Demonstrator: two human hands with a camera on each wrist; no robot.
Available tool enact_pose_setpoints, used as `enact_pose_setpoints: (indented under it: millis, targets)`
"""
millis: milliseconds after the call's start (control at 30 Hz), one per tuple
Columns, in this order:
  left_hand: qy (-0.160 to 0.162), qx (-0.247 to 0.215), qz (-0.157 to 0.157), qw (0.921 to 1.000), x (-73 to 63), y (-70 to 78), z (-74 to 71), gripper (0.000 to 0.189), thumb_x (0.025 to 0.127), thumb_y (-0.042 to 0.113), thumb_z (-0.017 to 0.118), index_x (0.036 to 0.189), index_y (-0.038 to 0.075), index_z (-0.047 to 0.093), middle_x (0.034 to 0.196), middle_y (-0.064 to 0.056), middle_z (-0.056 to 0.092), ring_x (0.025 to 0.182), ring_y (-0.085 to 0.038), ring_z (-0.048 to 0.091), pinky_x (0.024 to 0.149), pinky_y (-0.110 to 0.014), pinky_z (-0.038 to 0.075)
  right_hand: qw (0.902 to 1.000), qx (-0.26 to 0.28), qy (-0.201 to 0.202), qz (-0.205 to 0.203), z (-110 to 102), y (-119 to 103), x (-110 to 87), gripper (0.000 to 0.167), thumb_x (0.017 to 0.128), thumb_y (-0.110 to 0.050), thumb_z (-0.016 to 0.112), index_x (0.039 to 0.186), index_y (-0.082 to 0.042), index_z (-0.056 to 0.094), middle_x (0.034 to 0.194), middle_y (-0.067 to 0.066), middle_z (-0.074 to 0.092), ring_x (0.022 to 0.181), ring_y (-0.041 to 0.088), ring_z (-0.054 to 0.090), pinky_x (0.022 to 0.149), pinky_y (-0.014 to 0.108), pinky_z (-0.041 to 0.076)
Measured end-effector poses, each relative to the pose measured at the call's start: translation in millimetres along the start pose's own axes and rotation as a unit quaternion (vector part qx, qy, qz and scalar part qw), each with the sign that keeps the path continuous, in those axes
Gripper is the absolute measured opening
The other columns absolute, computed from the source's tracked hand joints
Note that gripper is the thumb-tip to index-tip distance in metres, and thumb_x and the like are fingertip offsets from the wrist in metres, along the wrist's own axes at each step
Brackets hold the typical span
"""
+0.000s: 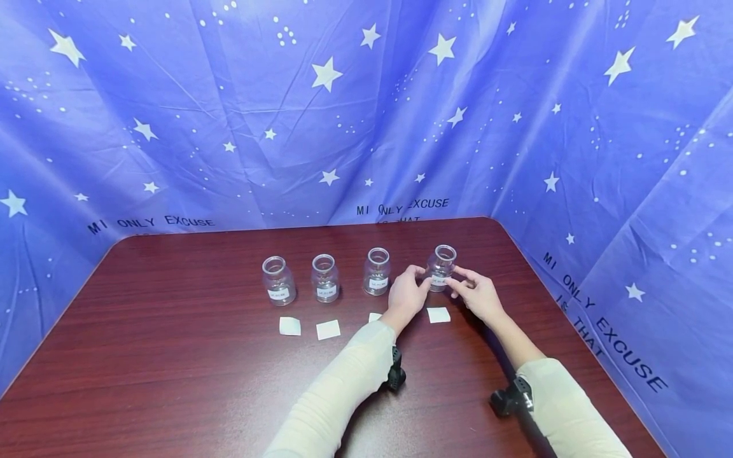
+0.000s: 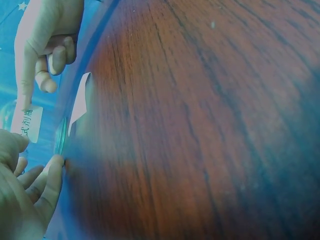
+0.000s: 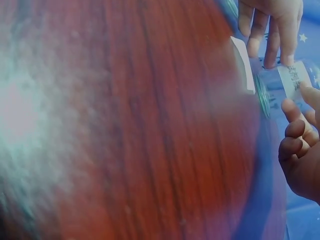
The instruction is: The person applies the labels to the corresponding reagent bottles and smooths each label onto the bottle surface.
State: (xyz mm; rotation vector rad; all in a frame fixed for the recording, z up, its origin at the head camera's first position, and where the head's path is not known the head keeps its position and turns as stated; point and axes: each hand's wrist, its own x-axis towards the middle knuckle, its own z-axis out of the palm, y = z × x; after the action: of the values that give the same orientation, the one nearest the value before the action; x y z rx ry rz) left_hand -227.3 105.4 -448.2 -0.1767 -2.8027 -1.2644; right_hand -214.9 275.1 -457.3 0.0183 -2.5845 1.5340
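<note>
At the right end of a row of glass jars, both hands are on a clear glass jar (image 1: 444, 259) that stands upright on the table. A white label (image 2: 33, 125) with dark printed characters lies across its front. My left hand (image 1: 408, 294) holds the jar's left side, thumb at one end of the label and fingers along the glass. From the right, my right hand (image 1: 480, 298) holds it with the thumb at the label's other end and the index finger behind. The right wrist view shows both thumbs near the label (image 3: 292, 80). Just in front lies a small white paper piece (image 1: 438, 315).
Three more labelled jars stand to the left: a near one (image 1: 376, 270), a middle one (image 1: 325, 277) and a far-left one (image 1: 278, 280). White paper pieces (image 1: 328, 329) lie before them, one partly hidden by my left arm. A blue star-patterned curtain (image 1: 286, 127) surrounds the brown table (image 1: 172, 356).
</note>
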Motion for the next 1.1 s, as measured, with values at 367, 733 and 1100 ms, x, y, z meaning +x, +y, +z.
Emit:
enact_pose_setpoints:
  millis: [367,733,1100]
  targets:
    - [0.0,-0.011,0.004,0.9999,1.9,-1.9,2.3,0.026,0.09,0.035,0.059,0.111,0.019,0.061,0.111,0.004,0.069,0.104,-0.014,0.064,0.084,-0.03,0.049,0.998,0.051,-0.036,0.014,-3.3,1.6,0.4,0.055,0.091,-0.027,0.061,0.136,0.001,0.045,0.057,-0.002,0.065,0.037,0.001,0.035,0.037,0.02,0.03]
    - [-0.003,-0.017,0.003,0.9998,1.9,-3.6,1.4,0.025,0.09,0.034,0.059,0.111,0.019,0.06,0.111,0.004,0.069,0.104,-0.014,0.064,0.085,-0.03,0.049,0.9989,0.045,-0.017,0.0,-4.6,3.6,-0.4,0.045,0.092,-0.023,0.059,0.131,-0.001,0.051,0.059,-0.001,0.065,0.039,0.002,0.039,0.038,0.02,0.033]
    - [-0.023,-0.006,0.007,0.9997,2.0,-5.6,2.7,0.036,0.089,0.028,0.06,0.123,0.015,0.057,0.119,0.003,0.065,0.111,-0.014,0.06,0.091,-0.031,0.047,0.9996,0.001,-0.018,0.023,2.1,3.4,-1.9,0.055,0.082,-0.021,0.071,0.129,-0.001,0.05,0.062,-0.003,0.065,0.042,0.002,0.041,0.041,0.021,0.037]
